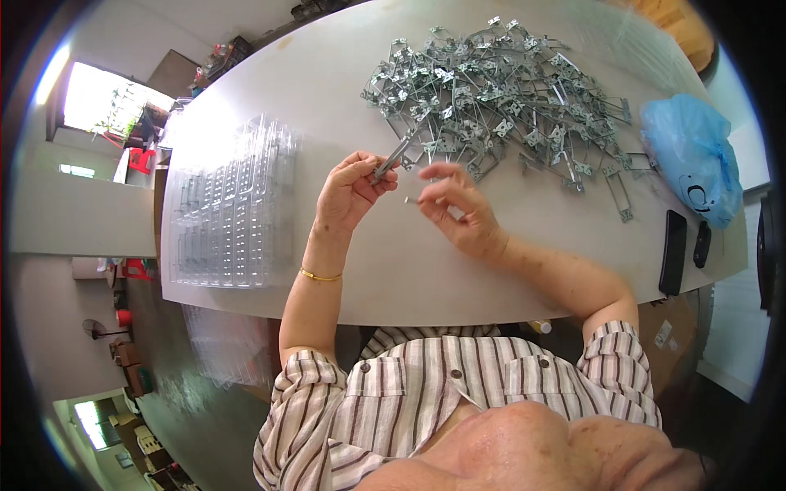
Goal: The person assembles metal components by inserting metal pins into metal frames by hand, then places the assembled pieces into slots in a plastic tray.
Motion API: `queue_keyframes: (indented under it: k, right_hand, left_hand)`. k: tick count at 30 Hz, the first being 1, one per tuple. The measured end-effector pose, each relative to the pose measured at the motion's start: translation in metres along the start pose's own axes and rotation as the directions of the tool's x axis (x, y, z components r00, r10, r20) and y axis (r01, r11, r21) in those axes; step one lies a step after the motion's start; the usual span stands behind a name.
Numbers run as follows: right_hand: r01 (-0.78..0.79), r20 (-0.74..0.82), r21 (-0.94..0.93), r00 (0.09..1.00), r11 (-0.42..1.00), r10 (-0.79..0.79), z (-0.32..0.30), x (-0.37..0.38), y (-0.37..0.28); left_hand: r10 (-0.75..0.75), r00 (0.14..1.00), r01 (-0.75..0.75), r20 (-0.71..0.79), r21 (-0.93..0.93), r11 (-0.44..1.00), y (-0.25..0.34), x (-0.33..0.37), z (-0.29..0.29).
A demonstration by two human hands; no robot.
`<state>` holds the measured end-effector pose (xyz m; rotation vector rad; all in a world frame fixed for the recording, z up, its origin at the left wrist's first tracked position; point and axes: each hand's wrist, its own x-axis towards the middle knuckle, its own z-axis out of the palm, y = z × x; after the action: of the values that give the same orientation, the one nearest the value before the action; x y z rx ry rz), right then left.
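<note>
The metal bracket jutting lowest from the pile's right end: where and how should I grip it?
Probably pinch the bracket's near end, coming from the person's side of the table: that end of its long open frame juts out, while the far end sits against the pile.

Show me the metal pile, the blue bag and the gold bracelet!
Metal pile [491, 96], head view: middle of the heap.
Blue bag [689, 151], head view: middle of its side.
Gold bracelet [320, 277], head view: on its band.
</note>
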<state>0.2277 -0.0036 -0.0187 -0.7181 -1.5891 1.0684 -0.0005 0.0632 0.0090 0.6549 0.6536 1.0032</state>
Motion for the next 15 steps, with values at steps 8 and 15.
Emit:
queue_keyframes:
  k: [8,15]
  right_hand:
    - [0.085,-0.136,-0.169,0.985,0.982,-0.109,-0.019,0.017,-0.012]
    - [0.071,-0.065,-0.201,0.994,0.977,-0.086,-0.019,0.016,-0.018]
  left_hand:
    - [-0.119,0.991,0.123,0.066,-0.065,0.990,-0.013,-0.020,-0.002]
    - [-0.162,0.979,0.173,0.126,-0.080,0.982,-0.027,-0.024,-0.004]
